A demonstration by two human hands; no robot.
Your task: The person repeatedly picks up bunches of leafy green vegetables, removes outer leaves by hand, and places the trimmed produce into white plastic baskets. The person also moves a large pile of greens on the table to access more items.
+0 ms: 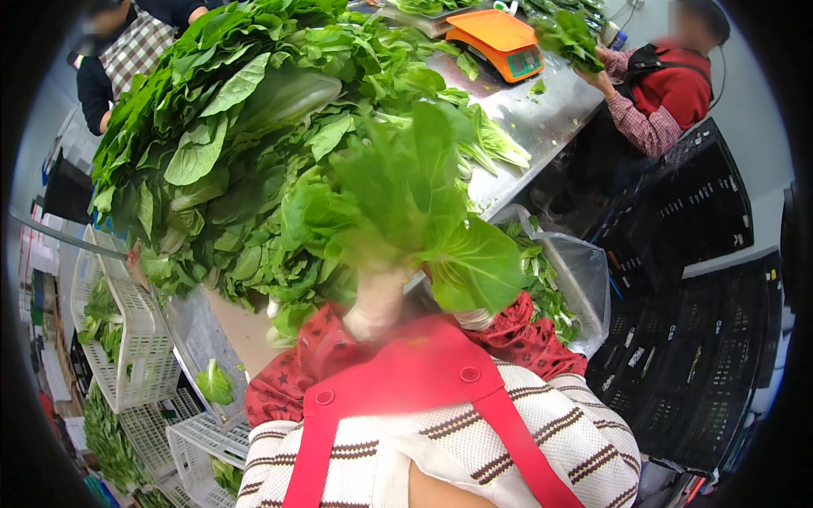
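A bunch of leafy greens (413,184) is held up close in front of my chest, blurred at its base. My left hand (381,292) is at the bunch's lower end; its fingers are mostly hidden by leaves. Leaves also cover nearly all of my right hand, whose pale wrist shows by the red patterned sleeve (521,317). Beyond the bunch, a large heap of leafy greens (222,146) covers much of the metal table (552,120). Pale-stemmed heads (498,140) lie at the heap's right edge.
An orange weighing scale (498,35) stands at the table's back. White plastic crates (146,343) with greens are at left, black crates (679,362) at right. A clear plastic bag (581,267) holds leaves beside me. A person in red (686,82) holds greens; another person (133,51) stands at upper left.
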